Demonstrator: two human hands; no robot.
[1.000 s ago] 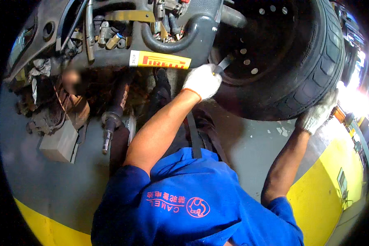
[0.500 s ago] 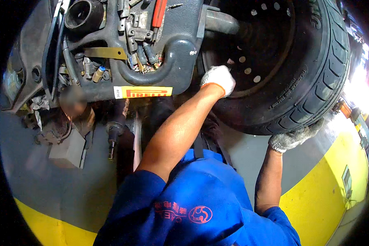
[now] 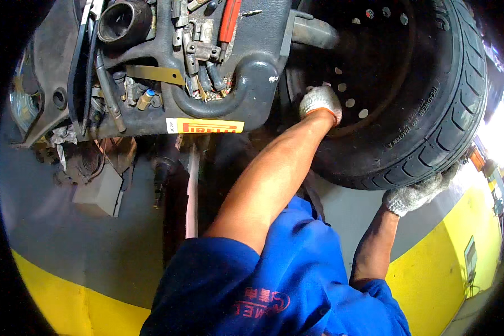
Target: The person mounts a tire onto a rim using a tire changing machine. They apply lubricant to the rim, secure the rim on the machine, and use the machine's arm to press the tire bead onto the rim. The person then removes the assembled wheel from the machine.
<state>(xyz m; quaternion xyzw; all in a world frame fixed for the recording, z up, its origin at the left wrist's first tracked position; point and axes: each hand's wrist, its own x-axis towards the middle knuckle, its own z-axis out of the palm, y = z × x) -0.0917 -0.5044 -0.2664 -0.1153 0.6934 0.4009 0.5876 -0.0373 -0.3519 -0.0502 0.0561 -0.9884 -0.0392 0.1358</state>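
Observation:
A black tyre [image 3: 431, 131] on a dark wheel rim [image 3: 375, 106] with round holes stands upright at the right. My left hand [image 3: 320, 106], in a white knit glove with an orange cuff, reaches inside the rim's near edge. Its fingers look curled closed, and whatever they hold is hidden. Under the tyre, my right hand [image 3: 420, 193] wears a greyish knit glove and lies along the lower tread, its fingers stretched out against the rubber. A grey shaft [image 3: 315, 32] points into the wheel's middle.
Left of the wheel is a black moulded tray [image 3: 257, 45] with small metal weights [image 3: 204, 51], a red-handled tool [image 3: 229, 21], a flat brass-coloured strip [image 3: 151, 73] and a dark cone [image 3: 120, 21]. Below it sits a grey box [image 3: 98, 193]. The floor [image 3: 50, 302] has yellow bands.
The view has shifted, so tray and wheel sit farther right in it. My left hand stays inside the rim, slightly deeper against the holes. My right hand remains under the tread.

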